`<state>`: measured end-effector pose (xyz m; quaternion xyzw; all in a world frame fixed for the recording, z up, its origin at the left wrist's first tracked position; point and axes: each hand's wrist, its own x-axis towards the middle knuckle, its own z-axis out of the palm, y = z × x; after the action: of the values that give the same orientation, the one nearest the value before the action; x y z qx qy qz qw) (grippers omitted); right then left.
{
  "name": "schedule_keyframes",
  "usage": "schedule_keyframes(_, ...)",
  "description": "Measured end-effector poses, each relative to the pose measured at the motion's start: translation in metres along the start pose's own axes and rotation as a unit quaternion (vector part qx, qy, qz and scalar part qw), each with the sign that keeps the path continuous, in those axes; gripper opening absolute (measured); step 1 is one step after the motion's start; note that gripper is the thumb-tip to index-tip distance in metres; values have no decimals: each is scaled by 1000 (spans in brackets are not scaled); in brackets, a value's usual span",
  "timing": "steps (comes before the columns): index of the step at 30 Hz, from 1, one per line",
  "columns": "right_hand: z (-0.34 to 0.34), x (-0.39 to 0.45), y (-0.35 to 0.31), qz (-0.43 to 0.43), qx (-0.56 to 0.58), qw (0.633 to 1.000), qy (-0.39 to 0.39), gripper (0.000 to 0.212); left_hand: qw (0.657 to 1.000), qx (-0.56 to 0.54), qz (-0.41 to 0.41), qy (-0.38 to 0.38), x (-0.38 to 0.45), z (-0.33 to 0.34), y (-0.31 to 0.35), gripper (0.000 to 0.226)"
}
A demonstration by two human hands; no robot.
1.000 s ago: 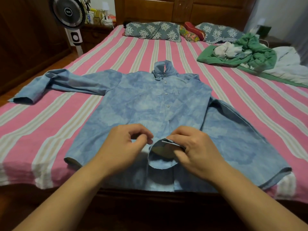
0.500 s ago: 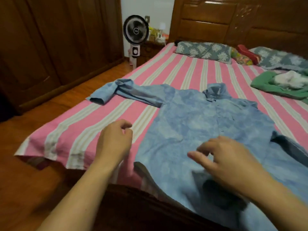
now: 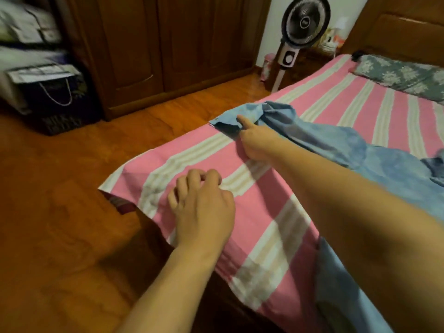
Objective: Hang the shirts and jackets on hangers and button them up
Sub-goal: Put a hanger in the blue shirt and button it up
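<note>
One blue shirt [image 3: 331, 140] only, spread across the pink striped bed [image 3: 216, 164], no hanger anywhere in view. Right hand [image 3: 254, 143] stretched far across, pinching the sleeve cuff [image 3: 230, 118] near the bed's edge, thumb on top. Left hand [image 3: 201, 203] loosely curled, holding nothing, low over the bedsheet. Front of the shirt mostly out of view, so buttoning impossible to judge. Probably early to midway: sleeve being gathered or straightened, hanging apparently not yet done, other garments not in sight.
</note>
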<state>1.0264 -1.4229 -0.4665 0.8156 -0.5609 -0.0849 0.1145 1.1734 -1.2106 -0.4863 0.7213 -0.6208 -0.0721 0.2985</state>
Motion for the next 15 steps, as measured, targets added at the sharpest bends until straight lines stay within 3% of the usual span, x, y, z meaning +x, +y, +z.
schedule_keyframes(2, -1, 3, 3, 5, 83, 996, 28, 50, 1000, 26, 1, 7, 4, 2, -1, 28)
schedule_keyframes(4, -23, -14, 19, 2, 241, 965, 104, 55, 999, 51, 4, 10, 3, 2, 1, 31)
schedule_keyframes(9, -135, -132, 110, 99, 493, 808, 308, 51, 997, -21, 77, 3, -20, -2, 46, 37)
schedule_keyframes(11, -177, -206, 139, 133, 540, 746, 367, 52, 989, -74, 124, -17, -36, -4, 76, 38)
schedule_keyframes(15, -209, -356, 169, 224, 553, 673, 438, 41, 957, -198, 207, -48, -70, -11, 138, 37)
